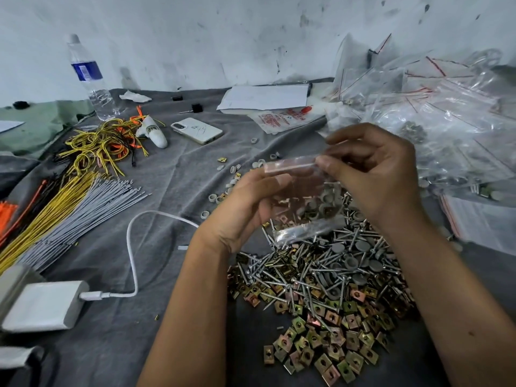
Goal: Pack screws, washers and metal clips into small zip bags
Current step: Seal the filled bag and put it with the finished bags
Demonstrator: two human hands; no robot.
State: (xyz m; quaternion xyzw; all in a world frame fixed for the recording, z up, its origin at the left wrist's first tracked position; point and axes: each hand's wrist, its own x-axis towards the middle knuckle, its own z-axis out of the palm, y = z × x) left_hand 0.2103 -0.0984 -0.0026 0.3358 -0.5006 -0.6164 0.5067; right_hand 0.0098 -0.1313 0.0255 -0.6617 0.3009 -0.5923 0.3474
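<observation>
A small zip bag [303, 199], already loaded with screws, washers and clips, hangs between both hands above the pile of hardware [321, 289], its zip strip running left to right. The left hand [245, 208] cups its left edge; the right hand [371, 174] pinches the strip's right end, seemingly sealing it. Red print on a flat packet [284, 118] behind is too blurred to read.

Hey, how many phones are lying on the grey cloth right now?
1. A white phone lies face down on the grey cloth, between the wire bundle and the papers. Others may hide under the bag pile.
</observation>
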